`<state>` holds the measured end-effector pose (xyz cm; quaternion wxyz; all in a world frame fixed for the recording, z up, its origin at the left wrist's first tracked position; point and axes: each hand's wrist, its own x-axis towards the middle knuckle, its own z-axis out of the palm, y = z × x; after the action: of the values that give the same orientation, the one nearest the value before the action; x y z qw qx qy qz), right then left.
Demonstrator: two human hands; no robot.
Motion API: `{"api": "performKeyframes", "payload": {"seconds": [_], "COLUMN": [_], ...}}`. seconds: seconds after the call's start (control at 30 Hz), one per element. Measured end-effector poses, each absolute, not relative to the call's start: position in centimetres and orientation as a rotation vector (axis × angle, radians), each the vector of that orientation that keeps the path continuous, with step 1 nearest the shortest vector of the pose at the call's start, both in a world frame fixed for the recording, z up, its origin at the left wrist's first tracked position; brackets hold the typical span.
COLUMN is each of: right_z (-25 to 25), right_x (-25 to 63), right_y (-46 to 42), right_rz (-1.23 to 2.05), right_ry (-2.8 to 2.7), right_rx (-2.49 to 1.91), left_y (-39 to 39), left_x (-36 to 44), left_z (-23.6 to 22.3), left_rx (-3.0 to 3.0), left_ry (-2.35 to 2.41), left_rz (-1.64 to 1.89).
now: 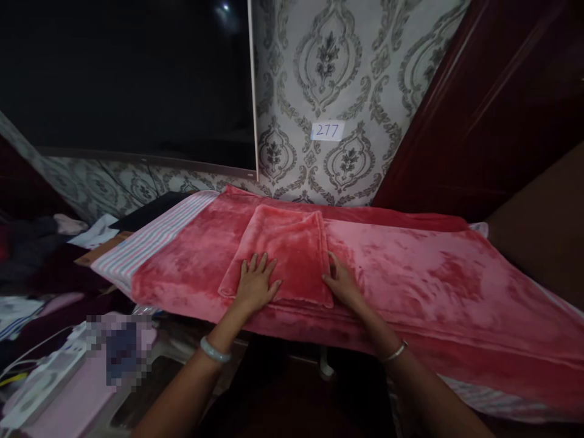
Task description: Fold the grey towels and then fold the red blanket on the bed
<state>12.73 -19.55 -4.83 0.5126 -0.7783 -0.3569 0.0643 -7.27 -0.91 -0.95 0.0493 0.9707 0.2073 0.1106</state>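
Observation:
A folded coral-red plush blanket lies as a near-square pad on a larger pink-red plush cloth. Flat on the pad's lower left part rests my left hand, open with its fingers spread. At the pad's right edge is my right hand, thumb and forefinger apart, touching the side of the fold; its other fingers are partly hidden. The pad's surface looks slightly wrinkled near its top edge.
Striped cloth shows under the plush at left. Behind stand a patterned wall with a paper label and a large dark screen. A power strip and piled clothes are at left. A dark red panel rises at right.

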Motion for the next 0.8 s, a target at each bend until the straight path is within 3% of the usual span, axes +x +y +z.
{"api": "performKeyframes", "payload": {"seconds": [0.23, 0.43, 0.57, 0.8], "right_z": [-0.8, -2.4, -2.3, 3.4], "right_x": [10.7, 9.2, 9.8, 14.2], "right_y": [-16.0, -15.2, -15.6, -10.4], "right_rz": [-0.138, 0.113, 0.149, -0.059], "right_ry": [-1.120, -1.187, -1.186, -1.173], "right_rx": [-2.089, -2.433, -2.436, -2.417], "left_y": [-1.0, -0.5, 2.1, 9.4], "left_x": [-7.1, -7.6, -7.2, 1.2], "left_z": [-0.6, -0.8, -0.2, 3.9], "left_rx": [2.966, 2.955, 2.828, 2.759], "left_ry": [0.659, 0.630, 0.496, 0.397], "left_rz": [0.347, 0.325, 0.348, 0.407]}}
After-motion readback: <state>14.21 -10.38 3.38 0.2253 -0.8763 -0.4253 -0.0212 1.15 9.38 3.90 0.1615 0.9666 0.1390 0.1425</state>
